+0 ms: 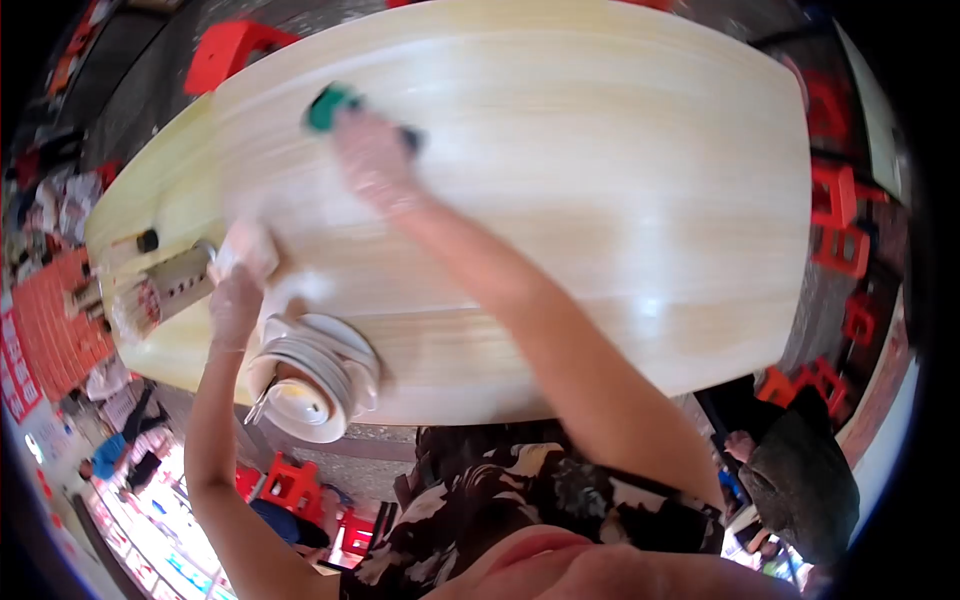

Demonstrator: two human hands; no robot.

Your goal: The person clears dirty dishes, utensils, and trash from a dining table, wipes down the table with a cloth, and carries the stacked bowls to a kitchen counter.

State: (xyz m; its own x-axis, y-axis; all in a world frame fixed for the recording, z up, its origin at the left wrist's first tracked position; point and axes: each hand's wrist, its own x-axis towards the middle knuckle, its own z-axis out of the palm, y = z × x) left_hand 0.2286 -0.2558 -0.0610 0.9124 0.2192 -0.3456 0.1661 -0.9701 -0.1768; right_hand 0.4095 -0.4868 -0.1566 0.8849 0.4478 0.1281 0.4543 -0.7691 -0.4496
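In the upper left of the table, my gloved right hand presses down, closed over a green cloth; a dark patch shows at the hand's other side. Motion blurs the cloth, so its exact shape is unclear. My left hand, also in a clear glove, grips a white piece that is too smeared to identify. Just below that hand stands a stack of white bowls and plates at the near table edge. The topmost bowl has some yellowish residue and a spoon-like handle beside it.
The pale wood-look table spreads wide to the right. Left of my left hand lies a chopstick holder with chopsticks, near a small black-capped bottle. Red stools stand around. A person in dark clothing is at the lower right.
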